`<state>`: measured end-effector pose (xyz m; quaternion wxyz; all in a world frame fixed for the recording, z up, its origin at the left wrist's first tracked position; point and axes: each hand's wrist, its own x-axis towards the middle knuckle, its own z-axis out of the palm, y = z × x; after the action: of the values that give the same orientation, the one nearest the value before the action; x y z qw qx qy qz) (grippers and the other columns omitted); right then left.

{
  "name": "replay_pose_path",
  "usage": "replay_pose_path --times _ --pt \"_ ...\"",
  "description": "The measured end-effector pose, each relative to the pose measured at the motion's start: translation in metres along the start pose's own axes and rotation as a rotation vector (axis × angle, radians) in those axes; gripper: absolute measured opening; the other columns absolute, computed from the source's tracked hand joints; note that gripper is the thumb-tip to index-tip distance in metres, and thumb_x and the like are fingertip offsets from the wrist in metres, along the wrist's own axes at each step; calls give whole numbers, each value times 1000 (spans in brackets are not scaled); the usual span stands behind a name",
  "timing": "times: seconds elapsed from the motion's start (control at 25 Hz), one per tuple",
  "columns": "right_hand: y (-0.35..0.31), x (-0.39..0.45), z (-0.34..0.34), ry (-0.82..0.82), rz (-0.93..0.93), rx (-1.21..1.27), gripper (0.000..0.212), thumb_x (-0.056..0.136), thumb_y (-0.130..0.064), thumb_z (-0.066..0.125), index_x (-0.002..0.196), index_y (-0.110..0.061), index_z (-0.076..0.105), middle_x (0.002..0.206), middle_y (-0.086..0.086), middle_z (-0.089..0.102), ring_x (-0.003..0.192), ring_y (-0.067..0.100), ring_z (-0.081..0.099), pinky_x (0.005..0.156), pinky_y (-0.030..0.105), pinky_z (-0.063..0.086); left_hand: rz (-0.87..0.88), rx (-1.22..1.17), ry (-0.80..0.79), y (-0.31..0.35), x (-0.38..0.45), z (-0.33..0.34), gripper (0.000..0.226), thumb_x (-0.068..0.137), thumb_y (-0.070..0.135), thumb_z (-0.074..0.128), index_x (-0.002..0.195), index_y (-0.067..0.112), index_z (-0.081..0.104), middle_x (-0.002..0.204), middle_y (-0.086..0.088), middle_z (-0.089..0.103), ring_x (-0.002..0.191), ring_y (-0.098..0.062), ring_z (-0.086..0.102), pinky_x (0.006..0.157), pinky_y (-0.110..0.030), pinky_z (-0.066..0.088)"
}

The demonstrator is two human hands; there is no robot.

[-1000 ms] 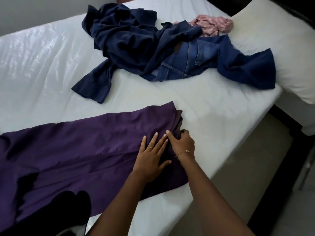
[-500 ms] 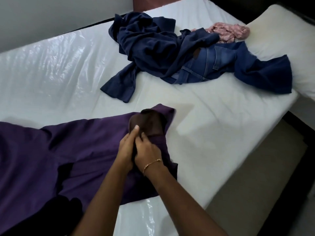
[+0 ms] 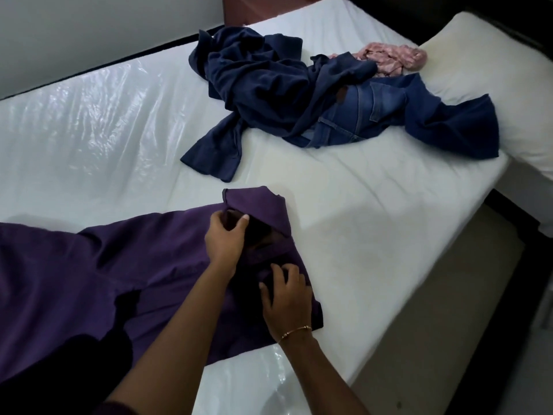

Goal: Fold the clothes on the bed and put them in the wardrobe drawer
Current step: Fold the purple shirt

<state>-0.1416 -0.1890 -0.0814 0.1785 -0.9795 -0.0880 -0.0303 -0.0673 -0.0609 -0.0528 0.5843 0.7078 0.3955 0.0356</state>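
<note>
Left hand (image 3: 226, 239) grip pinches the turned-back end of the purple garment (image 3: 89, 274) | right hand (image 3: 285, 298) fingers curled, pressing the cloth | garment dark purple, smooth, spread flat on the white bed (image 3: 359, 211) | navy clothes (image 3: 269, 85) heaped beyond.

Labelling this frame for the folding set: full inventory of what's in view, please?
purple garment: 1, purple, spread on near part of bed, right end turned up
navy garment: 1, dark navy, crumpled at far side of bed
jeans: 1, blue denim, partly under the navy garment
blue garment: 1, blue, right of jeans, by pillow
pink cloth: 1, pink, bunched behind the pile
bed: 1, white, glossy cover
pillow: 1, cream, far right
left hand: pinches the garment's turned-up edge
right hand: fingers bent on purple cloth, bracelet on wrist
</note>
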Motion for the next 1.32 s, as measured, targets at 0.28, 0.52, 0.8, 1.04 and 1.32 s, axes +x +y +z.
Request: replay_pose_path --times 0.28,0.52,0.8,1.04,1.32 --pt "2 35 -1 120 -57 77 27 81 -20 46 89 -10 70 82 6 60 68 21 55 55 25 44 235 149 6 12 31 7 50 86 13 60 134 17 47 103 10 63 119 -19 44 100 -26 34" --pt "-8 59 6 -31 -184 16 30 72 -18 60 101 -12 69 102 9 66 80 25 62 57 29 49 15 172 -143 12 41 12 25 89 30 60 69 15 56 75 -3 58 77 -21 55 77 -35 50" --pt "-32 93 -5 -504 -159 -99 60 84 -27 58 138 -19 35 139 12 37 124 34 35 98 42 36 333 -80 -77 33 25 6 34 96 17 49 64 16 35 61 6 35 54 -1 31 54 -15 31" --pt "-46 108 5 -631 -328 -306 50 92 -34 40 141 -21 36 144 10 39 134 33 28 109 48 17 232 -1 -62 20 18 4 21 97 25 49 83 10 47 68 8 46 60 -3 41 55 -13 37" --pt "-32 72 22 -220 -219 -126 25 74 -30 57 96 -30 71 82 -1 69 76 24 64 79 31 47 46 115 77 -25 10 -17 48 94 25 54 56 15 26 55 2 29 51 -10 24 47 -23 24"
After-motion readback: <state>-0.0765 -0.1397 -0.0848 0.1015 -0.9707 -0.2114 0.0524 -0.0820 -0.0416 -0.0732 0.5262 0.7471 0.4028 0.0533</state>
